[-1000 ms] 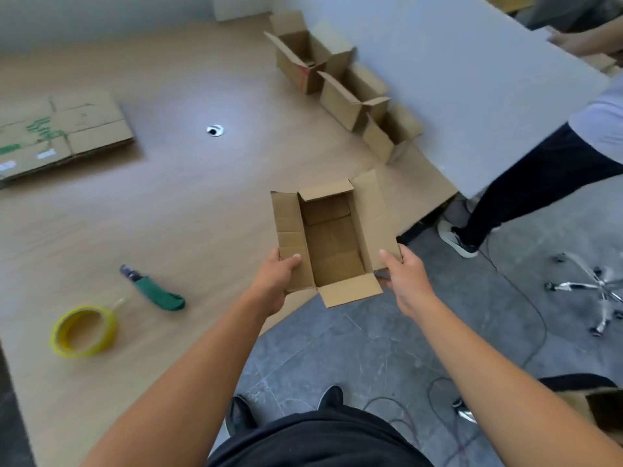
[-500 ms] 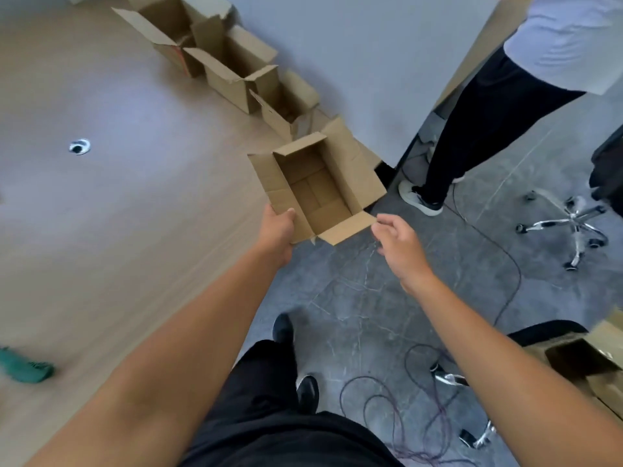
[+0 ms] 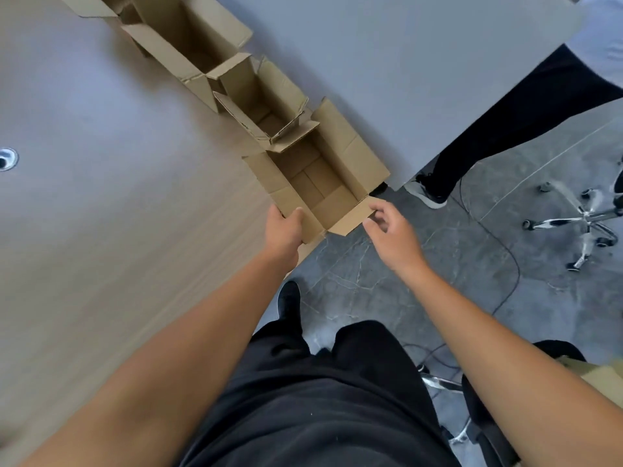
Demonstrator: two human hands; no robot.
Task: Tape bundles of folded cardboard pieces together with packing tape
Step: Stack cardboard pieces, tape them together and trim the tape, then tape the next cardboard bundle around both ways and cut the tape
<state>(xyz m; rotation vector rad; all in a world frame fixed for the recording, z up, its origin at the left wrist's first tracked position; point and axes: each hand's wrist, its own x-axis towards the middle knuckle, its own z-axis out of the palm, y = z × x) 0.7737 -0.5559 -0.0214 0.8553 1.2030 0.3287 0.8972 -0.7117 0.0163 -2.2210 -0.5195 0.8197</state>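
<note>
Closest in were my own black trousers (image 3: pixel 303 399), with both bare arms reaching out over them. The left grip (image 3: pixel 282 228) was clamped on the near-left flap of the open brown cardboard box (image 3: pixel 320 183), thumb hooked over the top edge and the other fingers hidden underneath. The right grip (image 3: pixel 392 230) sat just off the box's near-right corner with its fingers loosely curled and nothing in it; the fingertips (image 3: pixel 373 206) were right at the tip of the near end flap, though I honestly couldn't tell if they touched it. So the box lay just ahead of and between both grips, on the near corner of the pale wood-look worktop (image 3: pixel 101 214), flaps up and nothing visible inside.

Right behind it, touching, ran a row of more open brown cardboard boxes (image 3: pixel 259 96) along a big flat grey board (image 3: pixel 404 62). Off right, on the grey stone floor (image 3: pixel 371 281), stood another person's dark-trousered leg (image 3: pixel 505 123), and beyond that a chrome chair base (image 3: pixel 586 217).
</note>
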